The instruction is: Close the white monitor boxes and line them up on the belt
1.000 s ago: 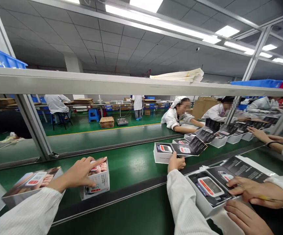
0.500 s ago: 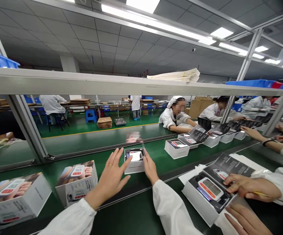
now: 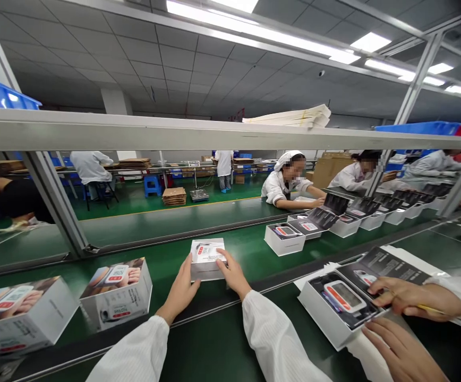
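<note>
At near right, a co-worker's hands (image 3: 409, 300) touch an open box (image 3: 328, 318). At near left, two printed boxes (image 3: 114, 300) stand closed, apparently done. Just beyond, the left hand (image 3: 180, 289), half spread, and the right hand (image 3: 233, 273), loosely curled over one edge, clasp a white box (image 3: 207, 271) between them on the belt (image 3: 246, 260); its top is covered, whether fully closed I can't tell. Farther off, a row of boxes (image 3: 284, 245) remains uncovered, lids back.

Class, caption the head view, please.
Left hand and right hand hold a printed product box at a green conveyor belt.
</note>
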The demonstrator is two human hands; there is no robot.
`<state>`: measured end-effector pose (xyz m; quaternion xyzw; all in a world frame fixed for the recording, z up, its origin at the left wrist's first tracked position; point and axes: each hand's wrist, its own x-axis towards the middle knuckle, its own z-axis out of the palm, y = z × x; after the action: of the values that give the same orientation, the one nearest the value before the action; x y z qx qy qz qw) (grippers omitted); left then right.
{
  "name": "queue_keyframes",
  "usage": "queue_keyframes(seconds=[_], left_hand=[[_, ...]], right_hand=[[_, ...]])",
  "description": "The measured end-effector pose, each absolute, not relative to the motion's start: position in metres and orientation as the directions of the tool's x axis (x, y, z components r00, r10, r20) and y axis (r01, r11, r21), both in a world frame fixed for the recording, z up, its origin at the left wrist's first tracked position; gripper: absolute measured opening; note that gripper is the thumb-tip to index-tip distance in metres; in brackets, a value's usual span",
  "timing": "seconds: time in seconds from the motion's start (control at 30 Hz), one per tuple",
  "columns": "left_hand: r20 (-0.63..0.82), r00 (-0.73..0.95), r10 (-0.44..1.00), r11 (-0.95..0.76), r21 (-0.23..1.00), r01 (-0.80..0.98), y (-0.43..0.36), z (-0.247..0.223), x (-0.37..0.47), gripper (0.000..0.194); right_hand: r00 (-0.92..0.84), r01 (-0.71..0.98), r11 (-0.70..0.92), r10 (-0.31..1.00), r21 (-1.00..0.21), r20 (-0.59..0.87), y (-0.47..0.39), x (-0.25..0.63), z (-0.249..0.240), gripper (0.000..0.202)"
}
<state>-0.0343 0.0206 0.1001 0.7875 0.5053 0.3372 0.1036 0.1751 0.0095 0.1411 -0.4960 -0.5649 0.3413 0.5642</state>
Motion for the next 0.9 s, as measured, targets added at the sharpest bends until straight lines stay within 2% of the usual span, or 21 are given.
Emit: queue_keyframes(seconds=[0.07,0.1,0.2,0.27,0.3,0.43,0.57,0.6,0.63,0.73,0.83,0.9], left_hand=[[0.427,0.325,0.844,-0.521,0.504,0.689,0.012,0.11,-0.042,0.085],[0.432,0.37,0.822,-0.554,0.463,0.692,0.009,0.119,-0.044,0.087],[0.456,0.497,0.738,-0.63,0.202,0.75,0.005,0.159,-0.044,0.092],[0.435,0.573,0.694,-0.652,0.041,0.758,0.009,0.188,-0.04,0.096],[0.396,0.612,0.685,-0.668,0.004,0.744,0.012,0.202,-0.039,0.097],[0.192,0.667,0.72,-0.682,0.023,0.731,0.019,0.233,-0.042,0.099],[0.192,0.554,0.81,-0.556,-0.05,0.83,0.019,0.237,-0.073,0.088],[0.182,0.523,0.833,-0.52,-0.065,0.852,0.019,0.236,-0.084,0.086],[0.162,0.494,0.854,-0.489,-0.074,0.869,0.019,0.235,-0.096,0.085],[0.096,0.427,0.899,-0.42,-0.077,0.904,0.023,0.231,-0.129,0.082],[0.096,0.385,0.918,-0.381,-0.065,0.922,0.028,0.227,-0.152,0.077],[0.103,0.369,0.924,-0.366,-0.046,0.93,0.03,0.224,-0.162,0.074]], right_hand=[[0.144,0.125,0.232,0.958,-0.965,0.249,0.013,0.178,0.141,0.035],[0.152,0.099,0.214,0.962,-0.972,0.228,0.015,0.18,0.14,0.034],[0.172,0.062,0.185,0.966,-0.981,0.193,0.021,0.184,0.135,0.031],[0.181,0.105,0.194,0.961,-0.975,0.21,0.025,0.18,0.129,0.03],[0.188,0.155,0.207,0.954,-0.966,0.235,0.026,0.177,0.125,0.03],[0.232,0.36,0.236,0.915,-0.903,0.332,0.035,0.17,0.119,0.038],[0.449,0.579,0.114,0.781,-0.807,0.433,0.023,0.21,0.133,0.049],[0.481,0.644,0.05,0.75,-0.764,0.454,0.011,0.23,0.138,0.049],[0.433,0.708,0.026,0.774,-0.706,0.462,-0.005,0.252,0.142,0.049],[0.41,0.745,0.007,0.784,-0.667,0.466,-0.073,0.327,0.146,0.04],[0.402,0.768,-0.012,0.787,-0.64,0.468,-0.14,0.392,0.134,0.028],[0.306,0.805,0.067,0.804,-0.589,0.509,-0.165,0.422,0.122,0.014]])
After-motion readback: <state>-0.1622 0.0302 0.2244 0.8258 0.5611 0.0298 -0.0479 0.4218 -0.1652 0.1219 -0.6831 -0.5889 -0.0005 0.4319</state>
